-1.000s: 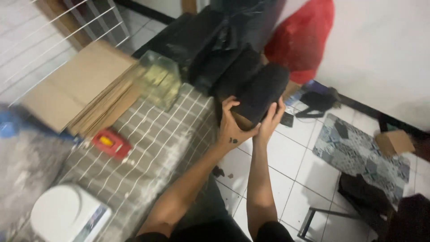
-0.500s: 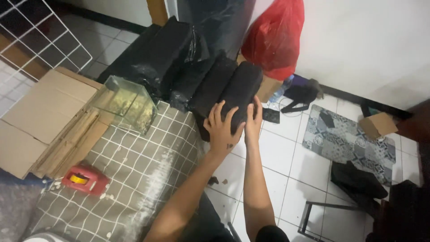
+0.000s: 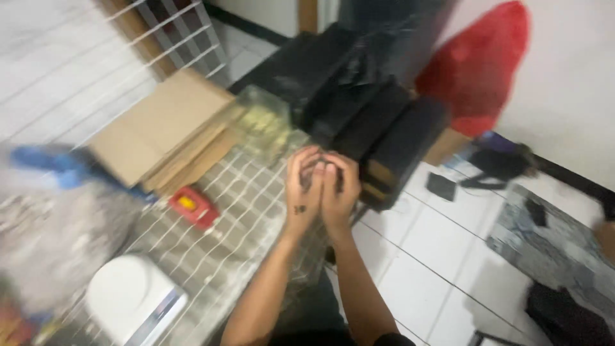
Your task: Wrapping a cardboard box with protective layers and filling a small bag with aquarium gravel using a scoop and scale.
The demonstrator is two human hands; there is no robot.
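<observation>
**Black bundles beside two joined hands**

Black wrapped bundles [image 3: 403, 144] lie at the far edge of the grid-patterned table [image 3: 211, 256], just beyond the fingertips. The left hand [image 3: 302, 186] and right hand [image 3: 338, 189] are pressed together, fingers curled inward; blur hides whether they hold anything. Flat cardboard [image 3: 160, 125] and a red box cutter [image 3: 192, 206] lie to the left.

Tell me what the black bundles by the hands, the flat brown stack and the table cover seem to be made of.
Black bundles: probably thin plastic wrap, dark with a faint sheen and creases; contents hidden.
Flat brown stack: looks like cardboard, matt tan, with layered sheet edges showing.
Table cover: seemingly a soft cloth or vinyl sheet, grey with a white grid; blur leaves it open.
</observation>
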